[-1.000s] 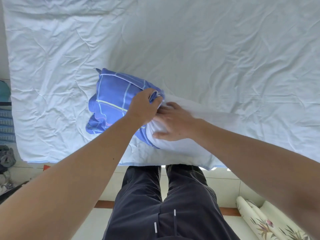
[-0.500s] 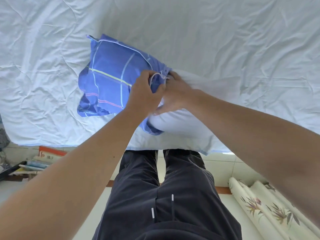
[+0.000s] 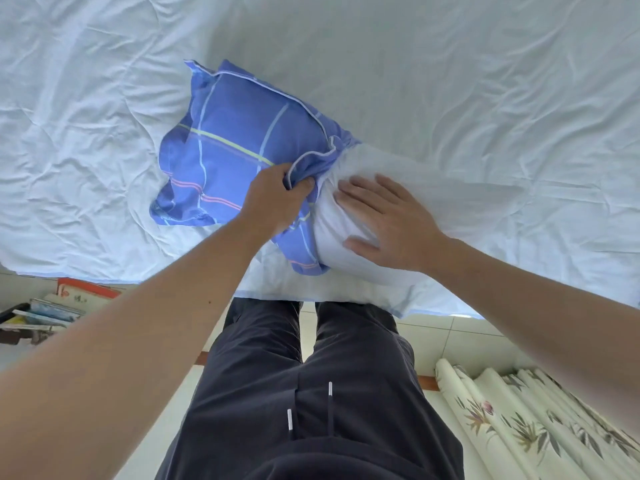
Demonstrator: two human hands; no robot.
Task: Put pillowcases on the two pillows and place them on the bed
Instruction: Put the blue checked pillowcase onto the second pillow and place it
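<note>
A rumpled white bed (image 3: 450, 81) fills the room. Near its front edge the pillow (image 3: 433, 202) lies half inside the blue pillowcase (image 3: 235, 150). The left hand (image 3: 273, 202) bunches the opening hem; the right hand (image 3: 391, 223) presses flat, fingers spread. Soft, light stuff, best gripped at the hem.

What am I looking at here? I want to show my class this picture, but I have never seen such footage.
There is no machine: a person wears a camera on the head, looking down at their own arms and dark trousers. In front lies a bed under a pale sheet. On it, a white pillow is partly inside a blue checked pillowcase. The left hand grips the pillowcase's open edge; the right hand rests flat on the pillow. Books and flowered fabric lie on the floor.
</note>
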